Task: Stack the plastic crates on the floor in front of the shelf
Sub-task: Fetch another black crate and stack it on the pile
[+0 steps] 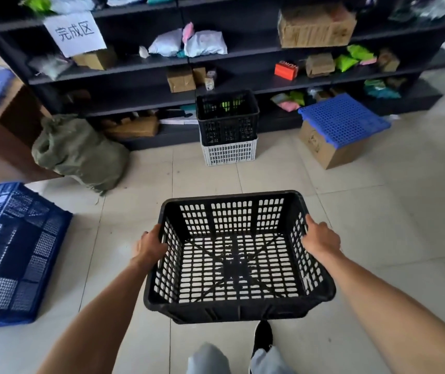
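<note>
Head view, looking down over my arms at the tiled floor (378, 211). At 9 o'clock a big blue crate (13, 252) lies on the floor, well apart from what I carry. Above it, near 10 o'clock, a green sack (81, 155) slumps against the foot of the dark shelf (135, 68), and a paper sign (74, 33) hangs from an upper board at 11 o'clock.

My left hand (150, 245) is clamped on the left rim of an empty black crate (235, 255), fingers curled over the edge, thumb outside. The crate is held in front of me, off the floor, open side up, at the centre of the view toward 6 o'clock, with tiles showing through its slotted bottom. My black shoe (263, 337) shows just under its near wall.

Straight ahead at 12 o'clock, on the floor before the shelf, another black crate (228, 118) sits nested on a white crate (229, 152).

My right hand (321, 236) grips the right rim in the same way.

At 2 o'clock a blue lid (344, 118) rests on a cardboard box (326, 149) on the floor.
</note>
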The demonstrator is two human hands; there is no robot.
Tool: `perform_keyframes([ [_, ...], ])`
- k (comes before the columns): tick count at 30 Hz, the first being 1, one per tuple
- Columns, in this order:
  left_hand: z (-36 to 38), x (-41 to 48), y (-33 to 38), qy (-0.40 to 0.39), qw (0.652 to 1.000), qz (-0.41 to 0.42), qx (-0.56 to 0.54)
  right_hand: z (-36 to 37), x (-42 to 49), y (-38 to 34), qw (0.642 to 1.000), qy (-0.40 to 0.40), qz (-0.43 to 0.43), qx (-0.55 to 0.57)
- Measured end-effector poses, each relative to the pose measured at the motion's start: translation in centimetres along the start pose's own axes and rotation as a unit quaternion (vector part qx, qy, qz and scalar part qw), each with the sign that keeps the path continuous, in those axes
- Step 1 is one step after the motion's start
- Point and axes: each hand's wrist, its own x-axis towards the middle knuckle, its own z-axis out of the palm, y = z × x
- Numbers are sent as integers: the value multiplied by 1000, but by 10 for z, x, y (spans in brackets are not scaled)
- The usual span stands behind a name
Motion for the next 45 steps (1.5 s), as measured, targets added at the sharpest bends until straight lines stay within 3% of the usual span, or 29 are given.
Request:
perform_keyframes([
  [9,-19,78,30,15,1000,-8,-9,-39,95,-42,1000,-8,-22,-5],
  [17,-39,174,50,-5,998,7,-61,-62,152,-96,999,14,19,-32],
  [30,-70,287,126,2,1000,4,-16,-90,273,-121,1000,1,30,10],
  [40,-85,370,176,10,999,-4,-53,-126,384,-150,1000,-13,6,12],
  [45,-89,419,173,-37,998,-13,-55,-138,434,-187,1000,-4,-15,-7],
])
